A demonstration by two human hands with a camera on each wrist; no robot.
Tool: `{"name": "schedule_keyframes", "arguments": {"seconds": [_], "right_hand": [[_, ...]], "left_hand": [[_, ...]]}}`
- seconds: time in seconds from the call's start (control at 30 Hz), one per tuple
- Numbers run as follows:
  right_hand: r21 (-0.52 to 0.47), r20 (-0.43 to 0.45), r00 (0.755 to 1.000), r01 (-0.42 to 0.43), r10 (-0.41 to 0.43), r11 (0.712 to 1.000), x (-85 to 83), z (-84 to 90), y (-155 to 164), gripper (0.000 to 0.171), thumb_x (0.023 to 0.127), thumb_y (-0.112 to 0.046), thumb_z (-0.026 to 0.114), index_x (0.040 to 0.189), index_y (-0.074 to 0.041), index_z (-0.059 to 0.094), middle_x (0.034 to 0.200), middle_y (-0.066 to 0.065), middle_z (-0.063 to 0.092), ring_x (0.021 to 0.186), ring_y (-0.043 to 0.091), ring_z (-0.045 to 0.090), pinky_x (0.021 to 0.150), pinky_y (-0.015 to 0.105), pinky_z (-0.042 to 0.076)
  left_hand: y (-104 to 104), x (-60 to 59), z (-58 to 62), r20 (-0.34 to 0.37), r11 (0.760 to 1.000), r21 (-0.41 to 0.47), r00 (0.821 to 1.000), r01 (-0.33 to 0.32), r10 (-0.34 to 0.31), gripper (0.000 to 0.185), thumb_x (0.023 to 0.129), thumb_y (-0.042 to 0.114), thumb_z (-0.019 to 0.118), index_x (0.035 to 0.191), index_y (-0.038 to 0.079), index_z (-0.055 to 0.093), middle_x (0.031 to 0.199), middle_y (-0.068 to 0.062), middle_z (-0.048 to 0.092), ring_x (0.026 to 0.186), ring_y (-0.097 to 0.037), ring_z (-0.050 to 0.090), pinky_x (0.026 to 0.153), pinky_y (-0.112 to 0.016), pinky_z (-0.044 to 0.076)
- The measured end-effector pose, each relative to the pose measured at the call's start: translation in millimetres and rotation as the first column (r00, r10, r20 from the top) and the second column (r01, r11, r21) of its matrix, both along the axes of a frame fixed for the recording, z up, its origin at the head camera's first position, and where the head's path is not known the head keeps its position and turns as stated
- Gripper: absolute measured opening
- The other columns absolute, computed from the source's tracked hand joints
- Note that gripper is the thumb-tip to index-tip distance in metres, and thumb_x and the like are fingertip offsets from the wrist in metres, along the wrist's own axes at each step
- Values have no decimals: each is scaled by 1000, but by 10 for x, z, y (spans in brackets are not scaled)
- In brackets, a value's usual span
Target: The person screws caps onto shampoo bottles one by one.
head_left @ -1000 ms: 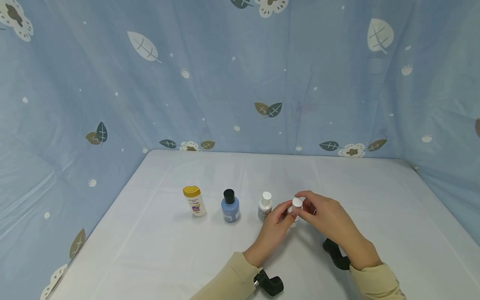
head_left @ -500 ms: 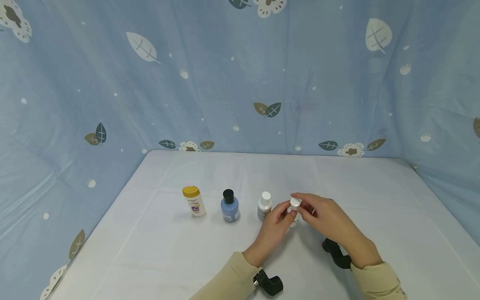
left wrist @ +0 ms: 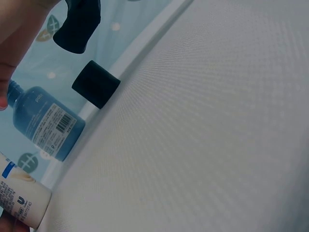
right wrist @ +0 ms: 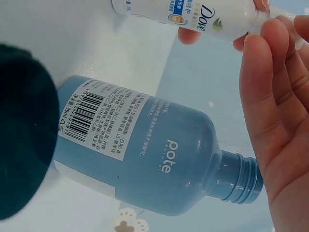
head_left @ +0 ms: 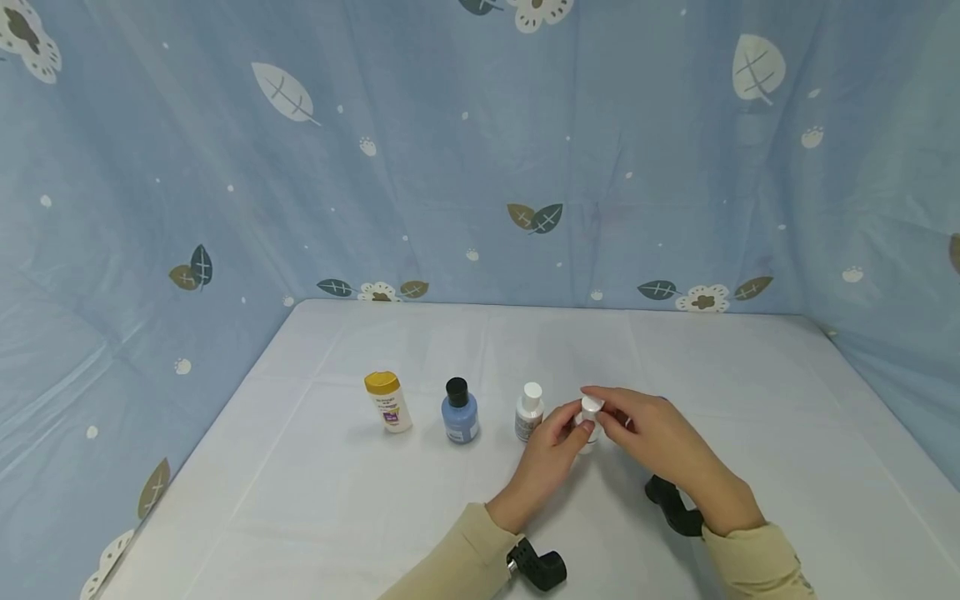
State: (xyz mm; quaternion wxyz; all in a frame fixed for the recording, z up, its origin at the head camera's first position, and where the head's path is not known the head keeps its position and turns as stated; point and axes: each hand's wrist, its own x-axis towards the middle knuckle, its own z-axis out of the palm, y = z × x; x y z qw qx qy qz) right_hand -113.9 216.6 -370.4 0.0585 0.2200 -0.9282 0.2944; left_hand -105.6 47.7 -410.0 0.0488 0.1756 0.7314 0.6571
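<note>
In the head view, my left hand (head_left: pixel 546 458) grips a small white Dove bottle (head_left: pixel 587 439), and my right hand (head_left: pixel 667 442) pinches its white cap (head_left: pixel 592 405). Fingers cover much of this bottle. The right wrist view shows the Dove lettering on the bottle (right wrist: pixel 224 19), with my right fingers (right wrist: pixel 260 96) around its top end. Whether its base touches the table cannot be told.
A yellow-capped bottle (head_left: pixel 390 407), a black-capped blue bottle (head_left: pixel 461 417) and a white-capped bottle (head_left: pixel 529 414) stand left of the hands. Both wrist views show an uncapped blue bottle (right wrist: pixel 169 145); a black cap (left wrist: pixel 96 84) sits beside it in the left wrist view.
Over the last second my right hand has shifted slightly left on the white cap, which has tilted a little. My left hand keeps its hold. The other bottles have not moved.
</note>
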Motion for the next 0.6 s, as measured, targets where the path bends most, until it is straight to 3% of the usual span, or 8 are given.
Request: {"name": "schedule_keyframes", "arguments": {"seconds": [0.23,0.5,0.6], "right_hand": [[20,-52,999,15,-14,1000,-2,-14,3,33,83,-15,61,116,-14,60,76,-14,54,63,1,47,56,21,43],[18,-83,996,36,-35,999,-20,-29,-7,30,84,-28,62,111,-16,60,73,-16,52,64,0,48,58,22,44],[17,-72,996,49,-48,999,-17,-16,-15,30,83,-29,63,109,-15,60,72,-15,52,64,1,48,58,22,44]], "left_hand": [[5,-5,3,4,1000,3,1000,-1,1,33,92,18,50,124,9,52,116,-1,55,101,-9,51,85,-25,41],[11,-6,14,16,1000,7,1000,-5,5,33,92,17,50,124,9,52,118,-1,54,104,-9,50,87,-24,40],[21,-29,-44,7,1000,12,1000,-9,9,33,91,17,51,123,10,52,117,0,54,103,-9,50,87,-24,40]]}}
